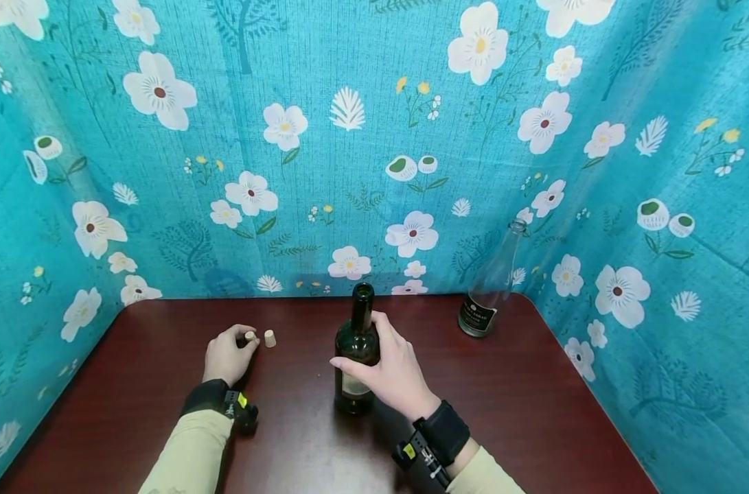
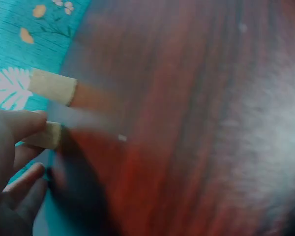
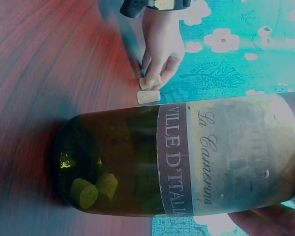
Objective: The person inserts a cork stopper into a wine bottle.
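A: At the table's (image 1: 164, 412) near middle: the dark green bottle (image 1: 357, 357) stands upright, mouth open. The right hand (image 1: 394, 374) wraps round its shoulder and upper body, fingers curled over the glass, thumb on the side toward the person.

B: Left hand (image 1: 226, 355)?

A: Left of the bottle, resting on the table. Thumb and fingertips pinch one cork (image 1: 249, 336) that stands on the wood. A second cork (image 1: 270, 338) stands just beside it, apart from the fingers. The left wrist view confirms it: pinched cork (image 2: 44, 136), free cork (image 2: 53, 86) above it.

B: Anything inside the bottle?

A: The right wrist view shows two corks (image 3: 94, 189) lying loose at the bottom of the bottle (image 3: 187, 157), no liquid seen. Worn paper label on the body.

B: Handling notes?

A: Judgement only: glass, rigid, breakable, smooth; probably light for its size since it looks empty, so easy to tip. The label band or shoulder gives the best hold. The corks are light and slightly yielding, and roll once on their side; pinch across the round sides.

B: Other items?

A: A clear bottle (image 1: 491, 288) stands at the far right, well apart, against the flowered blue cloth (image 1: 349, 137).
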Action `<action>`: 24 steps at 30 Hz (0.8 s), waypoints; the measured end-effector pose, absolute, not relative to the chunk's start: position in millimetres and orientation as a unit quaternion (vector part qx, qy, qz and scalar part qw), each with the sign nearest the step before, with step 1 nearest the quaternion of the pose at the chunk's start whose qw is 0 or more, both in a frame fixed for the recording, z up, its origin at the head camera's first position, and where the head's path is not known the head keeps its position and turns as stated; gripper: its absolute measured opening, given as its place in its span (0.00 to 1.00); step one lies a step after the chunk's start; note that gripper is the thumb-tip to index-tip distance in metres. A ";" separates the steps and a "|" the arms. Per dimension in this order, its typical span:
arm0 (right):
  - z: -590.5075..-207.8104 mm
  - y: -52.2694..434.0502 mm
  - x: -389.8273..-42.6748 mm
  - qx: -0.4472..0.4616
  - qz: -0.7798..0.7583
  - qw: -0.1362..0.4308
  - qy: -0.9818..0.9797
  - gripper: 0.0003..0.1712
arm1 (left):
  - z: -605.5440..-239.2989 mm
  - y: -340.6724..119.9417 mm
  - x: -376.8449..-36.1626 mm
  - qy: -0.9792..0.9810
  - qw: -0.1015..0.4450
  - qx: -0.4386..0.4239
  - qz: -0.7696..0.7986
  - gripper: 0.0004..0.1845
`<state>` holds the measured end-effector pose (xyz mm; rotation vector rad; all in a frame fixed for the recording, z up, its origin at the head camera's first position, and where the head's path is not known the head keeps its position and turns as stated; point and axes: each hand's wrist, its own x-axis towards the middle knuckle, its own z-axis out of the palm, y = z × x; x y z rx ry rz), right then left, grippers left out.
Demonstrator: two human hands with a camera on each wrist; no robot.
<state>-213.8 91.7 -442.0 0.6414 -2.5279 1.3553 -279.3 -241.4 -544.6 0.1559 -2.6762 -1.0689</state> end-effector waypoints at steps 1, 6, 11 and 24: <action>-441.7 91.7 -213.8 0.217 0.459 0.101 -0.856 0.44 | -545.7 -241.2 -279.4 -0.920 0.134 0.056 -0.365 0.15; -440.2 91.0 -213.7 0.222 0.457 0.104 -0.855 0.44 | -548.9 -241.1 -279.0 -0.916 0.165 0.061 -0.361 0.17; -439.6 90.8 -213.3 0.223 0.460 0.106 -0.853 0.43 | -546.5 -242.5 -275.1 -0.900 0.189 0.095 -0.382 0.24; -441.7 92.2 -213.1 0.221 0.462 0.108 -0.852 0.44 | -530.7 -238.2 -264.7 -0.878 0.262 0.084 -0.391 0.16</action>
